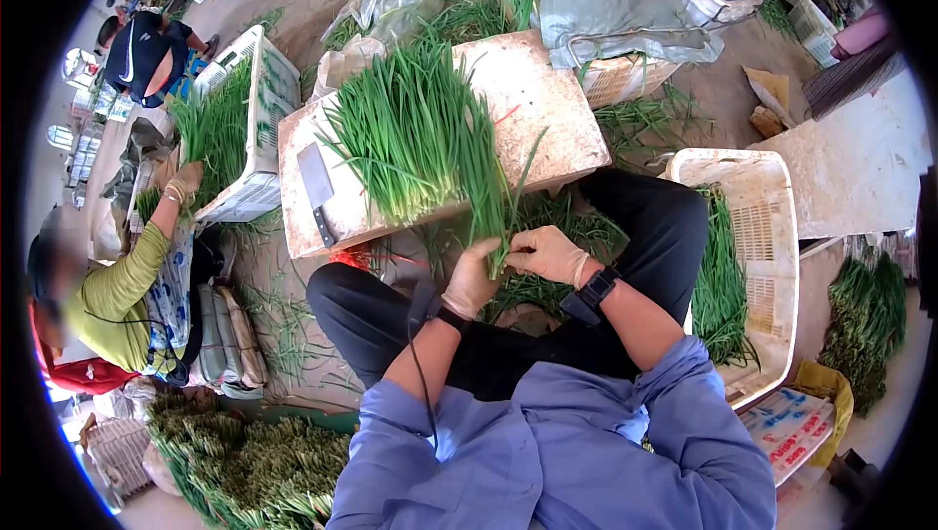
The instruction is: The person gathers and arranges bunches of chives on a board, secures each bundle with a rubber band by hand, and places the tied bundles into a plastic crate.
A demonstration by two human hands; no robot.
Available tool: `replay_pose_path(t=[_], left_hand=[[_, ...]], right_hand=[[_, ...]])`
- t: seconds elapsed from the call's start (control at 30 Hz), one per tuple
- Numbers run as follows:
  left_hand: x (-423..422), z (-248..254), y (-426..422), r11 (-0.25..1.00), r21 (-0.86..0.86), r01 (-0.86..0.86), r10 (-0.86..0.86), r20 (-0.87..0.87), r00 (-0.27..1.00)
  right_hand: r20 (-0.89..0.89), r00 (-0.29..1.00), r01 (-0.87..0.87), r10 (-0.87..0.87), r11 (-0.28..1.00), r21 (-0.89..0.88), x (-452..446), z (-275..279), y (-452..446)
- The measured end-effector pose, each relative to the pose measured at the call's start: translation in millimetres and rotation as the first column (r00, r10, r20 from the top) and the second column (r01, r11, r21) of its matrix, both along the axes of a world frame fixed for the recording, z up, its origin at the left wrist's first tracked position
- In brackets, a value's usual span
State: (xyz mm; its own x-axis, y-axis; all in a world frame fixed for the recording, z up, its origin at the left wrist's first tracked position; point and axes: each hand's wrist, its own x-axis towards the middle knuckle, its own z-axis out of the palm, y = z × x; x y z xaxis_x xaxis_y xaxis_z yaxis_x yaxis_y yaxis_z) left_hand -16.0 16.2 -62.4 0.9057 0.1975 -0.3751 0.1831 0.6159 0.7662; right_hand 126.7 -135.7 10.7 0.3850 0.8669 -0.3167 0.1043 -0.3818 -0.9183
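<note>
My left hand (472,278), in a thin pale glove, is closed around the lower ends of a small bunch of garlic chives (485,193). The green leaves of this bunch point away from me over the board's near edge. My gloved right hand (549,254) is closed beside it, fingertips pinched at chive stalks near the bunch's base. A big pile of garlic chives (401,129) lies on the worn whitish board (532,90), pale ends toward me. To its left a cleaver (317,188) with a black handle lies flat on the board.
A white plastic crate (782,276) with chives stands at my right. Another crate (277,90) holds chives at left, where a co-worker in a green top (122,281) reaches in. Loose chives (293,325) litter the floor. Dense bundles (244,462) lie at the lower left.
</note>
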Motion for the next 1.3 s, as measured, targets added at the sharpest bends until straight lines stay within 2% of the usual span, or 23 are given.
replay_pose_path(t=[0.03, 0.07, 0.1, 0.17, 0.2, 0.27, 0.3, 0.4, 0.43, 0.47, 0.53, 0.6, 0.63, 0.83, 0.93, 1.03, 1.13, 1.17, 1.23, 1.3], left_hand=[[0.1, -1.4, 0.3, 0.997, -0.080, -0.014, 0.013, -0.008, 1.000], [1.8, -3.6, 2.3, 0.962, -0.271, -0.045, 0.035, -0.043, 0.998], [4.9, 1.5, 3.5, 0.889, -0.451, -0.082, 0.050, -0.082, 0.995], [6.6, 12.5, 3.8, 0.900, -0.418, -0.126, 0.044, -0.199, 0.979], [7.1, 21.4, 2.7, 0.905, -0.400, -0.145, 0.042, -0.257, 0.966], [7.1, 29.1, 0.2, 0.934, -0.326, -0.147, 0.063, -0.256, 0.965], [7.5, 32.9, -0.8, 0.946, -0.288, -0.147, 0.073, -0.255, 0.964], [10.1, 48.3, -4.7, 0.981, -0.144, -0.129, 0.087, -0.266, 0.960], [10.7, 46.4, -6.4, 0.993, -0.050, -0.105, 0.091, -0.237, 0.967], [11.2, 43.9, -8.2, 0.995, 0.046, -0.085, 0.093, -0.207, 0.974], [9.9, 42.5, -12.7, 0.984, 0.171, -0.055, 0.087, -0.185, 0.979], [10.9, 43.0, -14.6, 0.972, 0.233, -0.026, 0.073, -0.194, 0.978], [10.4, 43.8, -13.8, 0.979, 0.202, 0.006, 0.041, -0.226, 0.973], [7.9, 48.3, -5.5, 1.000, -0.004, 0.015, -0.015, -0.215, 0.977], [10.1, 59.6, -5.0, 0.999, -0.026, 0.033, -0.039, -0.251, 0.967], [10.0, 46.0, -1.3, 0.993, -0.077, 0.092, -0.104, -0.162, 0.981], [11.4, 40.0, -4.2, 0.955, 0.260, 0.140, -0.045, -0.343, 0.938], [10.6, 31.0, -7.2, 0.856, 0.503, 0.123, 0.039, -0.299, 0.954], [6.2, 8.7, -15.0, 0.491, 0.869, 0.060, 0.158, -0.156, 0.975], [4.7, 18.7, -18.8, 0.431, 0.883, 0.187, 0.146, -0.273, 0.951]], right_hand=[[0.095, 0.995, -0.031, 0.029, 0.999, 0.024, -0.7, 0.6, -1.1], [0.191, 0.980, -0.066, 0.056, 0.997, 0.044, -1.1, 1.3, -2.5], [0.013, 0.997, -0.075, 0.074, 0.996, 0.054, -1.1, 5.4, -5.2], [-0.339, 0.935, -0.084, 0.105, 0.993, 0.077, 1.0, 15.0, -14.0], [-0.366, 0.917, -0.148, 0.157, 0.988, 0.054, 4.1, 16.2, -17.0], [-0.421, 0.871, -0.274, 0.255, 0.962, 0.015, 12.9, 17.4, -24.5], [0.054, 0.929, -0.364, 0.366, 0.930, -0.050, 17.3, 2.0, -30.9], [0.203, 0.895, -0.287, 0.398, 0.861, -0.419, 20.6, -17.3, -20.6], [-0.110, 0.967, -0.253, 0.231, 0.920, -0.299, 24.1, -13.0, -19.0], [-0.302, 0.953, -0.045, -0.021, 0.976, -0.211, 17.0, -8.4, -21.7], [-0.454, 0.881, 0.054, -0.137, 0.980, -0.191, 19.5, 4.3, -13.9], [-0.395, 0.912, 0.036, -0.113, 0.980, -0.197, 21.5, -2.7, -9.5], [-0.366, 0.925, 0.028, -0.102, 0.979, -0.201, 22.4, -8.8, -7.9], [-0.444, 0.858, 0.196, -0.258, 0.964, -0.180, 22.5, -24.8, -3.2], [-0.417, 0.864, 0.242, -0.282, 0.959, -0.146, 20.9, -25.8, 1.8], [-0.441, 0.856, 0.238, -0.271, 0.962, -0.130, 19.8, -38.5, 4.8], [-0.460, 0.869, 0.160, -0.182, 0.983, -0.087, 16.6, -41.5, 4.3], [-0.457, 0.879, 0.121, -0.138, 0.990, -0.065, 16.3, -39.6, 4.4], [-0.498, 0.852, 0.088, -0.162, 0.982, -0.169, 15.6, -27.0, 7.6], [-0.486, 0.854, 0.061, -0.186, 0.963, -0.261, 15.4, -15.1, 8.9]])
